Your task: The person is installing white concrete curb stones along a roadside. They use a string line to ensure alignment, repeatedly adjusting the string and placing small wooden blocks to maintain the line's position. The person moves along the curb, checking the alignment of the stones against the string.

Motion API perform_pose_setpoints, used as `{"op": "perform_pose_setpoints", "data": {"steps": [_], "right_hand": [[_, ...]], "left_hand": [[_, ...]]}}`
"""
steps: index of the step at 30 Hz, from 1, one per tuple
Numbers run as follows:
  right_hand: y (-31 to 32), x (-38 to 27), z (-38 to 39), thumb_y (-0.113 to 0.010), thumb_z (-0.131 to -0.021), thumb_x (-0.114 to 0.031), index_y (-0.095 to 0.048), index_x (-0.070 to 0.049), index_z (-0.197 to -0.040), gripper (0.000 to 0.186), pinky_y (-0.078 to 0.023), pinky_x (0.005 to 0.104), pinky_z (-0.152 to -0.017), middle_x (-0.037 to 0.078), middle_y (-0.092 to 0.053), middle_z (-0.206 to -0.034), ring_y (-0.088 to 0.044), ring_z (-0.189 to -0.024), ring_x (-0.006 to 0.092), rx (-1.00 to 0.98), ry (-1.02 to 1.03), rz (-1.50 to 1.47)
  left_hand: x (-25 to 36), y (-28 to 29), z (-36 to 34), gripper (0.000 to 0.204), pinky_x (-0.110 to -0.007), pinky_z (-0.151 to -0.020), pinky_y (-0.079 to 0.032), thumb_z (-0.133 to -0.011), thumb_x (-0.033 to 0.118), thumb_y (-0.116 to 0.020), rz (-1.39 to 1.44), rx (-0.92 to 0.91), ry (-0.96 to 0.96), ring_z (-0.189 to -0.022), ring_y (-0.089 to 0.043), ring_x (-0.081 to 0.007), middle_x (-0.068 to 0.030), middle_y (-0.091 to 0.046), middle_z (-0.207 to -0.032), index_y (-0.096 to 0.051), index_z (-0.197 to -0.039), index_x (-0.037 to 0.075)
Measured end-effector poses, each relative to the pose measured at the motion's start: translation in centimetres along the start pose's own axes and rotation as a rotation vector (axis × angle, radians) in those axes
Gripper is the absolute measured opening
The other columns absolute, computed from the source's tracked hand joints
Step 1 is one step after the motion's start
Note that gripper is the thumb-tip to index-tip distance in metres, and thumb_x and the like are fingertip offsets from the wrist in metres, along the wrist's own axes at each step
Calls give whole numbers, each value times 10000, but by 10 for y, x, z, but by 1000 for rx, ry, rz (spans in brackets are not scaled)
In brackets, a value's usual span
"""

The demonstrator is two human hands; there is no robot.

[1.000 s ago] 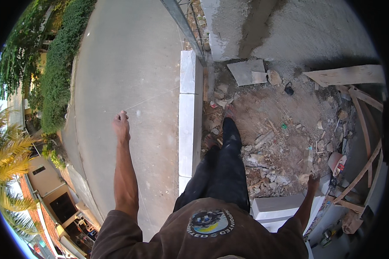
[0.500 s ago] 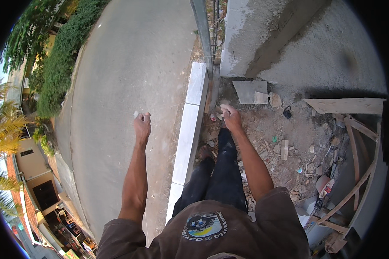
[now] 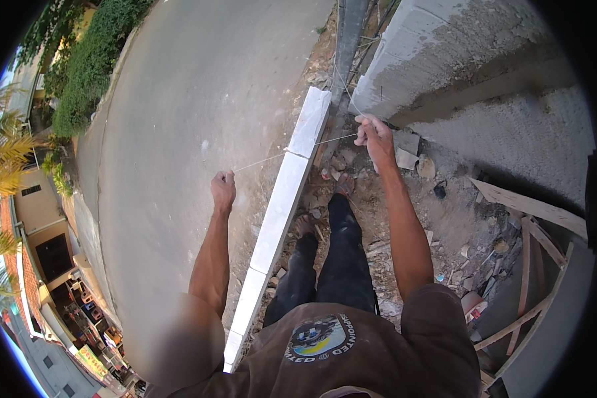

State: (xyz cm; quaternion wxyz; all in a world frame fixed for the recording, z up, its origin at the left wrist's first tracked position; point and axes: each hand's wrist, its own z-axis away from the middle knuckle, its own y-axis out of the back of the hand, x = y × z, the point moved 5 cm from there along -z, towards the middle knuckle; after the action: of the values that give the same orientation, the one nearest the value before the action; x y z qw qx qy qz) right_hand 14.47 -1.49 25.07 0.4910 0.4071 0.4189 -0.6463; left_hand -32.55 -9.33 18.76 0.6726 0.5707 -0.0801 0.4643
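A thin white string [image 3: 262, 162] is stretched between my two hands, crossing over a low row of white blocks [image 3: 277, 205]. My left hand [image 3: 223, 190] pinches one end above the road, left of the blocks. Held higher and farther off, my right hand [image 3: 377, 142] grips the string on the other side, near the plastered wall's corner. From there the string runs on up toward a grey metal post [image 3: 349, 53]. The string crosses close to a joint between two blocks; whether it touches them I cannot tell.
A partly plastered wall [image 3: 484, 86] rises at the far right. Rubble and broken pieces cover the ground around my feet, with a flat board piece [image 3: 406, 158] by the wall. Wooden braces [image 3: 530, 298] stand at the right. A paved road [image 3: 172, 126] lies left.
My right hand has moved up and away to the right, and the string now shows taut between my hands. My left hand stays over the road. The view has turned somewhat.
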Motion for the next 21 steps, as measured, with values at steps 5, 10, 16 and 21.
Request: {"op": "perform_pose_setpoints", "data": {"steps": [5,10,16,21], "right_hand": [[26,-17,12,-518,-1031,-231,-642,12,-1132,291,-442,237,-596,-17,-557,-748,-497,-649,70,18,3,75],[48,-27,6,-550,-1015,-228,-658,10,-1119,281,-425,230,-607,-27,-546,-720,-483,-652,68,116,77,174],[18,-59,31,-579,-993,-207,-684,-6,-1097,249,-433,257,-618,-12,-576,-728,-512,-671,75,-2,182,492],[-42,-75,62,-557,-1002,-193,-672,-1,-1130,258,-464,282,-647,35,-592,-761,-539,-692,97,-119,281,476]], "left_hand": [[2,-38,4,338,-437,-644,-479,-924,273,-619,-110,-84,-121,-654,-631,-328,-222,-638,-698,-639,-798,-39],[-4,-94,24,343,-459,-669,-488,-911,293,-629,-136,-260,-133,-704,-657,-369,-249,-643,-729,-640,-813,-35],[35,-138,27,389,-452,-644,-474,-921,348,-610,-105,-375,-168,-670,-644,-325,-210,-649,-707,-657,-818,-25],[104,-154,16,362,-415,-633,-477,-930,316,-625,33,-401,-195,-650,-627,-237,-143,-660,-692,-677,-838,-30]]}}
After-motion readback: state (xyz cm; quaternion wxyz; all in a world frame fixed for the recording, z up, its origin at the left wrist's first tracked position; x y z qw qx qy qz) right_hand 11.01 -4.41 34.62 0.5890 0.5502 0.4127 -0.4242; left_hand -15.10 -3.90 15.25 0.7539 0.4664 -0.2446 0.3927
